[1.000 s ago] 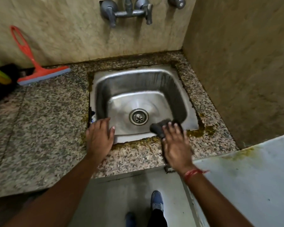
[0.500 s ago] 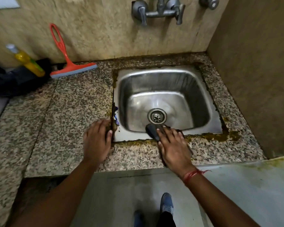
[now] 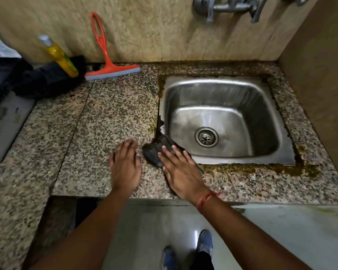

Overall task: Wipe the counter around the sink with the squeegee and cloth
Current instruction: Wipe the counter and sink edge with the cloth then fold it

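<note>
A steel sink (image 3: 277, 152) is set into a speckled granite counter (image 3: 105, 117). My right hand (image 3: 180, 172) lies flat on a dark cloth (image 3: 154, 151), pressing it onto the counter at the sink's front-left corner. Most of the cloth is hidden under the palm. My left hand (image 3: 125, 166) rests flat on the counter just left of the cloth, fingers apart, holding nothing. A red squeegee (image 3: 107, 65) with a grey blade leans against the back wall, far left of the sink.
A yellow bottle (image 3: 59, 55) lies on dark fabric (image 3: 37, 80) at the back left. Taps (image 3: 230, 6) stick out of the wall above the sink. A side wall (image 3: 324, 94) closes the right. Yellow-brown grime (image 3: 261, 168) lines the sink's front edge.
My right hand has slid the cloth leftward along the sink's front edge to its front-left corner. My left hand has shifted left onto the counter. The view has panned left.
</note>
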The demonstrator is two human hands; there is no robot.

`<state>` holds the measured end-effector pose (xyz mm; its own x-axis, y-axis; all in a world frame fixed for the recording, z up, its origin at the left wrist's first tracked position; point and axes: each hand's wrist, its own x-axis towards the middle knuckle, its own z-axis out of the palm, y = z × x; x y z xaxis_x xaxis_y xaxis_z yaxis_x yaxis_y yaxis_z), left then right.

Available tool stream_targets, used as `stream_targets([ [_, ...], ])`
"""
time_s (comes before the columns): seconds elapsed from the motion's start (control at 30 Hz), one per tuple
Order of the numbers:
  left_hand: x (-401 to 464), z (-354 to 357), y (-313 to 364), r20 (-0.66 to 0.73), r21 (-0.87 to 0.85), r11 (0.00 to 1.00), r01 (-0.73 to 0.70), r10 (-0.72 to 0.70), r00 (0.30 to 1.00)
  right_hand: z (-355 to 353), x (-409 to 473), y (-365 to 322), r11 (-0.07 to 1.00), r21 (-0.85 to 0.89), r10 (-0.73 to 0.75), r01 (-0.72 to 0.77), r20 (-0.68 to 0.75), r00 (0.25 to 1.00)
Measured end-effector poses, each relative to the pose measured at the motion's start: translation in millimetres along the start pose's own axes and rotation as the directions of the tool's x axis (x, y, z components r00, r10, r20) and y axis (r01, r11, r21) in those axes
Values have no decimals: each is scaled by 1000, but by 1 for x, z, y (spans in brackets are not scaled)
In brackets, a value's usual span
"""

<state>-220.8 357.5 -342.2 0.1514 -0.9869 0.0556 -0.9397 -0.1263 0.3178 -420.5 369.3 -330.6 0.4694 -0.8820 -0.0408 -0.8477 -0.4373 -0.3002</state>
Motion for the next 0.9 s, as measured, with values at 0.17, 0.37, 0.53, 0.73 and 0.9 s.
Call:
stream_targets([
  [0.17, -1, 2, 0, 40, 60, 998, 1, -3, 999, -8, 66, 14, 943, 140, 296, -303, 67, 953],
  [0.37, 2, 1, 3, 120, 118, 993, -18, 4, 993, -6, -12, 14, 998, -32, 59, -59, -5, 998],
  [0.53, 3, -1, 6, 130, 137, 990, -6, -13, 991, -11, 41, 14, 942, 80, 329, -324, -53, 943],
  [0.73, 2, -3, 5, 118, 118, 993, -7, -7, 993, 4, -6, 9, 995, -30, 87, -92, -142, 986],
  [0.9, 2, -5, 4, 114, 24, 1000, 6, -8, 993, -5, 48, -20, 930, 136, 360, -343, -139, 922],
])
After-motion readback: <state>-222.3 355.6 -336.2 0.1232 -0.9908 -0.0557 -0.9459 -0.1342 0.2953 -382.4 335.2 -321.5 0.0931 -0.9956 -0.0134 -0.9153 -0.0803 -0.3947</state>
